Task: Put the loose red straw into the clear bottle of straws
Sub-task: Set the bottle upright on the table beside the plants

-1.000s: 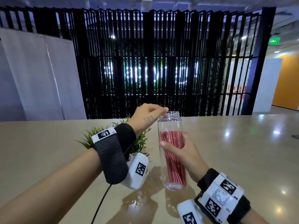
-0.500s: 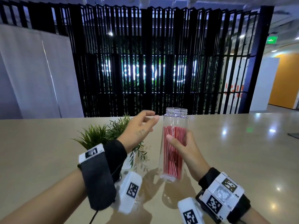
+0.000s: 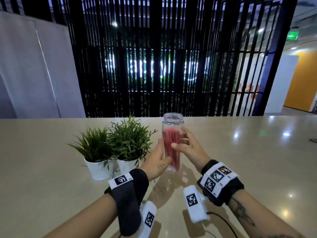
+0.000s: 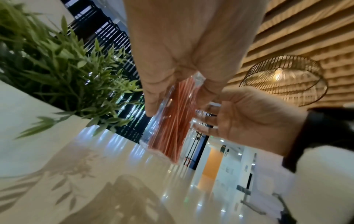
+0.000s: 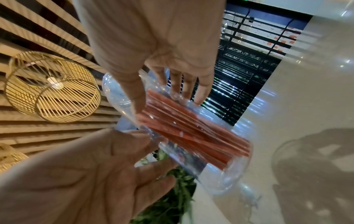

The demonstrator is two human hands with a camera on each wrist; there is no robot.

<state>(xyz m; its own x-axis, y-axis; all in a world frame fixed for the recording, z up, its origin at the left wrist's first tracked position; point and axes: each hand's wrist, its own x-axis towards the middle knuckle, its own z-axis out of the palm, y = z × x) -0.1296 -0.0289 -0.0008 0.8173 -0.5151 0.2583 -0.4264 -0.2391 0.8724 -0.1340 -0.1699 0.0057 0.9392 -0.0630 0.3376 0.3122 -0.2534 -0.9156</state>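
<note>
The clear bottle point(image 3: 173, 122) stands upright and uncapped on the beige table point(image 3: 240, 169), with a bundle of red straws point(image 3: 171, 148) inside. I see no straw outside it. My left hand point(image 3: 161, 152) touches its lower left side with straight fingers, thumb in front. My right hand point(image 3: 181, 141) flanks the right side, fingers spread and straight, thumb across the front. The right wrist view shows the right hand point(image 5: 162, 97) straddling the bottle point(image 5: 220, 181) and the straws point(image 5: 191, 128), with the left hand's point(image 5: 114, 166) open palm behind. The left wrist view shows the straws point(image 4: 172, 128) between both hands.
Two small green plants in white pots point(image 3: 97, 169) stand just left of the bottle, close to my left hand. A black cable point(image 3: 223, 220) runs from the right wrist over the table. A black slatted screen rises behind the table's far edge.
My left hand came down from the bottle's mouth to its lower left side. The right hand's grip on the bottle loosened to straight fingers. The bottle now stands farther from me.
</note>
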